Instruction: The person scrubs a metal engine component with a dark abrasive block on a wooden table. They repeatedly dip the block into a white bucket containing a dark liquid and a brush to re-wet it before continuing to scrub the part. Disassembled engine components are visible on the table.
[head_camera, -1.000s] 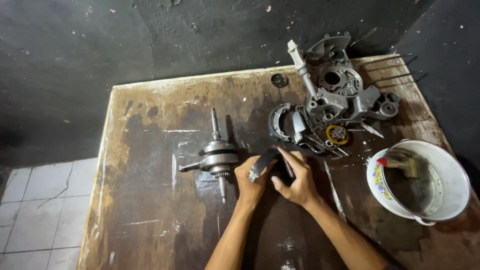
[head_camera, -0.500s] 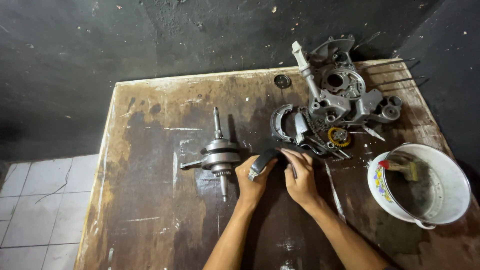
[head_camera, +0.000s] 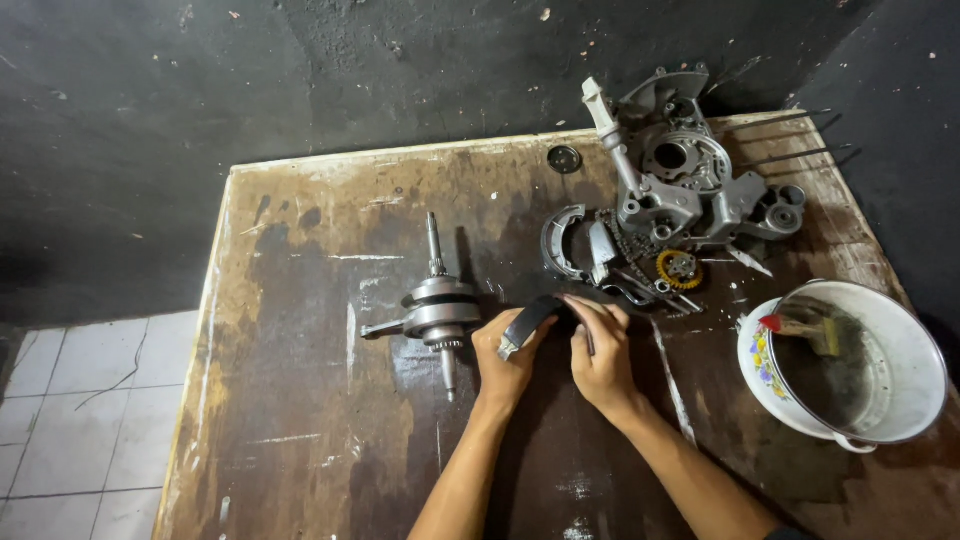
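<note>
On the stained wooden table (head_camera: 300, 400), near its middle, both hands meet over a curved brake shoe (head_camera: 528, 322) with a dark lining. The left hand (head_camera: 505, 362) is curled around the lower end of the shoe, gripping it from below, and the right hand (head_camera: 600, 355) has its fingers bent over the upper end, pinching it from the other side. Just to the left of the hands lies a crankshaft (head_camera: 437, 310), its shaft pointing away from the person. Farther back, a second brake shoe (head_camera: 560, 240) rests beside a chain (head_camera: 628, 250), a small gold gear (head_camera: 679, 269) and a grey engine casing (head_camera: 690, 185). At the right edge stands a white enamel bowl (head_camera: 905, 350) with a brush (head_camera: 800, 328) in it.
</note>
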